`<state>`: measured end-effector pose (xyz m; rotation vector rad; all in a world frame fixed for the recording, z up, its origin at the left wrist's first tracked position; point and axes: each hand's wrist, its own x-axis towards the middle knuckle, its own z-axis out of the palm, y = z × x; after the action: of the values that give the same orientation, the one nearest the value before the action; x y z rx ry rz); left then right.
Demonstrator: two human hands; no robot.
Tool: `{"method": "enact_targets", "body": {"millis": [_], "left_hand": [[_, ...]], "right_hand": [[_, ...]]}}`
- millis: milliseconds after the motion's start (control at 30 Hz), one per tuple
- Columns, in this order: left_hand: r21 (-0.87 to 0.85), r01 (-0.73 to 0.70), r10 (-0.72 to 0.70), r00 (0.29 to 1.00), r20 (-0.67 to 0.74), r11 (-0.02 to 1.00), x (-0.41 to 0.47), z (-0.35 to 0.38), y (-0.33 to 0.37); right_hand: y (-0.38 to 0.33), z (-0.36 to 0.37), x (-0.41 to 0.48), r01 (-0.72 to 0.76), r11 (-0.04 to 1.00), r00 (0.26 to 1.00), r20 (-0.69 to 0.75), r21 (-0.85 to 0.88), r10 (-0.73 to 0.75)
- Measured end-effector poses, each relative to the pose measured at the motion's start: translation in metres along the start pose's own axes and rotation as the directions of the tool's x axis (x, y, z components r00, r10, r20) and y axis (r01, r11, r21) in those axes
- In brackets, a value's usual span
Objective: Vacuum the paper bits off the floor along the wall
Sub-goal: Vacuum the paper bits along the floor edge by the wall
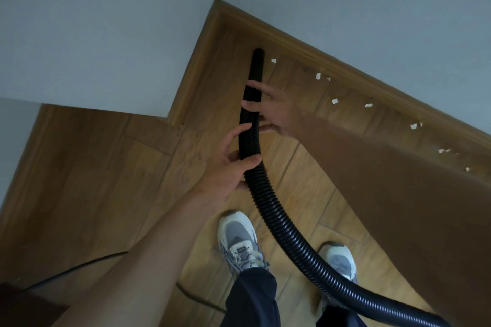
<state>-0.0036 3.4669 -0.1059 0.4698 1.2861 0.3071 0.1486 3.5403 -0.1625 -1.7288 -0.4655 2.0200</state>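
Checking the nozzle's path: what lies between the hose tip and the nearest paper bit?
Only bare wooden floor, seen in the head view: nothing lies between the hose tip and the nearest paper bit.

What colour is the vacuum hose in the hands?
The hose is black and ribbed along its length; the head view shows it best.
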Motion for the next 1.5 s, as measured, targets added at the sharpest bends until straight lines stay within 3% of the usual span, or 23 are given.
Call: {"method": "enact_targets", "body": {"millis": [400,700,1100,1500], "left_hand": [[0.172,0.06,-0.07,0.996,0.052,0.983,-0.012,0.027,-0.008],[0.187,0.027,-0.036,0.998,0.046,0.982,-0.012,0.042,-0.006],[0.328,0.043,-0.105,0.979,0.174,0.944,-0.011,0.087,-0.007],[0.369,0.079,-0.158,0.969,0.189,0.926,-0.015,0.105,-0.02]], "right_hand": [[0.029,-0.034,-0.027,-0.045,0.998,0.998,-0.033,0.05,0.047],[0.023,-0.046,-0.031,-0.039,0.999,0.998,-0.04,0.033,0.04],[0.047,-0.102,-0.061,-0.049,0.991,0.992,-0.113,0.122,0.062],[0.069,-0.122,-0.077,-0.054,0.985,0.994,-0.085,0.165,0.069]]}}
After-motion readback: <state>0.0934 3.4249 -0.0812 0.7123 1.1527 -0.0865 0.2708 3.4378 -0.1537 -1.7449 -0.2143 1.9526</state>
